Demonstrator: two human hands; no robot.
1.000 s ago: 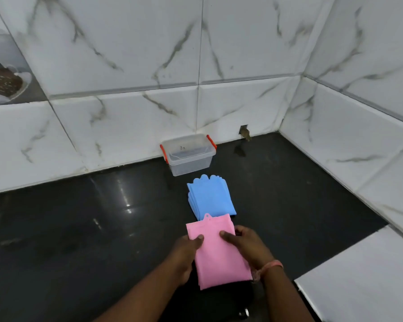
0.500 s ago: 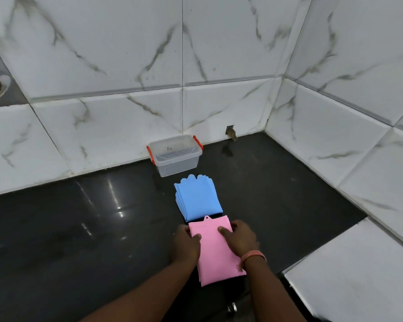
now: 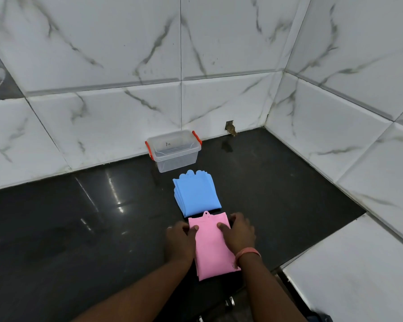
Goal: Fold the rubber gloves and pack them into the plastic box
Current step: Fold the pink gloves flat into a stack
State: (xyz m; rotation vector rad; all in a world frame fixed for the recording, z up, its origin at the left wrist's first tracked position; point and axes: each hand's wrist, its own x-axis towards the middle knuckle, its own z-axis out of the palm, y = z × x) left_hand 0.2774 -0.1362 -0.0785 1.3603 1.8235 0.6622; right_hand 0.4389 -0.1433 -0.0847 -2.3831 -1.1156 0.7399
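A glossy black countertop (image 3: 79, 228) fills the lower part of the view, hemmed in by marble-patterned wall tiles (image 3: 126, 54) behind and to the right. Against the back wall stands the clear plastic box (image 3: 174, 150), lidless, with orange latches at its two ends and nothing visible inside. Just in front of it lies the blue rubber gloves (image 3: 196, 194) stack, flat, with the scalloped fingertips toward the box. Nearest the person, and almost touching the blue stack, is the pink rubber gloves (image 3: 213, 249) stack, a hanging tab at its far edge. The left hand (image 3: 180, 240) and right hand (image 3: 239, 232) flank the far end of it, thumbs pressed down on the top layer near each corner, fingers curled along the sides; whether the fingers reach under the stack cannot be told. Neither hand has lifted it. These gloves look light, thin and limp, probably a little tacky against each other and against the polished stone, so a fold should hold only under pressure. The sensible hold is at the two far corners, pinching all layers together, then bringing that end over toward the near edge.
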